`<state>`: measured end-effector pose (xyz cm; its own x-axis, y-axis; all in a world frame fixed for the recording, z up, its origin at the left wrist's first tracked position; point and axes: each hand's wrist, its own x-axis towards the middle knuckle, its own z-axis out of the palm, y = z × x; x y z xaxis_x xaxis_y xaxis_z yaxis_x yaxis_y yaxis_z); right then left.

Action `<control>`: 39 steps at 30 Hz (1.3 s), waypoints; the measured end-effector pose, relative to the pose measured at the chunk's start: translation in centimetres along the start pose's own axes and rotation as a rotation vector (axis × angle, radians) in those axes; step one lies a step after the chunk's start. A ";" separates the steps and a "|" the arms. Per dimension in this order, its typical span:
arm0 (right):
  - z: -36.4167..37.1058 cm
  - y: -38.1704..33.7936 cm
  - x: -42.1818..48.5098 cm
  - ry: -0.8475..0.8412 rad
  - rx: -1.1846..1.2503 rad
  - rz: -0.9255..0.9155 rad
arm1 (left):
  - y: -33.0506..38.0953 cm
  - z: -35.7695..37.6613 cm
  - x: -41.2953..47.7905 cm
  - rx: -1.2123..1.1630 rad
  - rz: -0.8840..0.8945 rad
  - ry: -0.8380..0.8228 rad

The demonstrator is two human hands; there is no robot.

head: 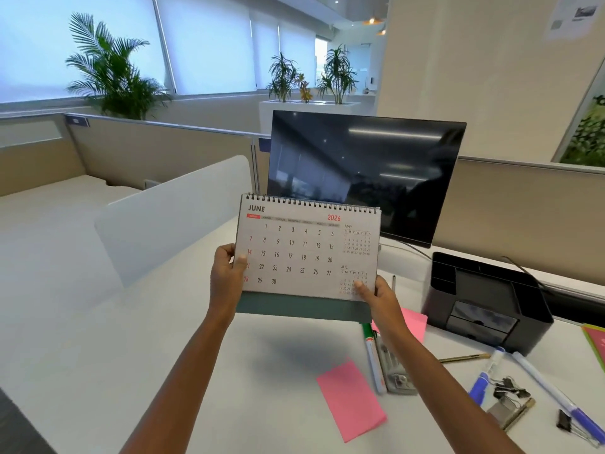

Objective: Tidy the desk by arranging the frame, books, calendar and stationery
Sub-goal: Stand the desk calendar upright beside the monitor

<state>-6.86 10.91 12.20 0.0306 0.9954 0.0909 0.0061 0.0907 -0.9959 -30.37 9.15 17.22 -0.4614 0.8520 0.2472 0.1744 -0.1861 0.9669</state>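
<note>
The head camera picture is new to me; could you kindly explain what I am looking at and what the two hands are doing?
There is no machine: a person wears one wide-angle camera on the head, looking forward and down. The left hand and right hand hold a desk calendar, open at June 2026, above a white desk. Behind stands a dark monitor. To the right sit a black organiser, pink sticky notes, pens and binder clips, not yet tidied.

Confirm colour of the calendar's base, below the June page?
Muted grey-green. The calendar base shows best in the head view, as a plain band under the white page, between both hands.
</note>
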 end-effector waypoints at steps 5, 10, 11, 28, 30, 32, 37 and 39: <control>5.4 1.0 3.2 -0.010 -0.034 0.006 | -2.9 -3.4 4.3 0.022 -0.005 -0.024; 10.1 2.2 6.7 -0.052 -0.091 0.011 | -5.7 -6.3 8.5 0.008 -0.037 -0.031; 11.1 2.4 7.5 -0.062 -0.101 0.011 | -6.2 -6.8 9.4 0.007 -0.041 -0.031; 25.2 7.3 20.5 -0.187 -0.083 -0.031 | -14.6 -13.0 23.7 0.012 -0.087 0.035; 26.2 8.4 21.6 -0.200 -0.076 -0.016 | -15.7 -13.1 24.7 0.015 -0.096 0.042; 27.0 9.0 22.5 -0.216 -0.066 -0.003 | -16.7 -13.2 25.8 0.003 -0.099 0.047; 28.3 10.5 24.5 -0.236 -0.026 0.024 | -18.5 -12.7 28.2 -0.018 -0.080 0.065; 28.5 10.8 25.2 -0.245 -0.016 0.027 | -19.4 -12.3 28.5 -0.008 -0.077 0.072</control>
<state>-34.55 37.84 3.60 -0.2123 0.9754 0.0591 0.0244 0.0657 -0.9975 -57.60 31.05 6.28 -0.5345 0.8267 0.1759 0.1289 -0.1260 0.9836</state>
